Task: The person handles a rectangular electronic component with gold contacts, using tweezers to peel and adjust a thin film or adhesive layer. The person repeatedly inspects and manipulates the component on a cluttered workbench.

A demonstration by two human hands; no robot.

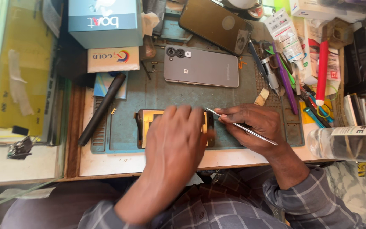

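My left hand (175, 142) lies flat on an opened phone body (146, 123) with yellow-orange insides, which rests on the blue-green work mat (149, 91). Most of that phone is hidden under the hand. My right hand (255, 127) grips thin metal tweezers (240, 126), whose tip points left toward the phone's upper right edge. A grey phone back cover (202, 67) with two camera rings lies face down farther back on the mat.
A black phone screen (214, 23) lies at the back. Boxes (105, 21) stand back left, a black rod (101, 109) lies at the mat's left edge. Screwdrivers and tools (276, 72) crowd the right, with a clear bottle (352, 143) on its side.
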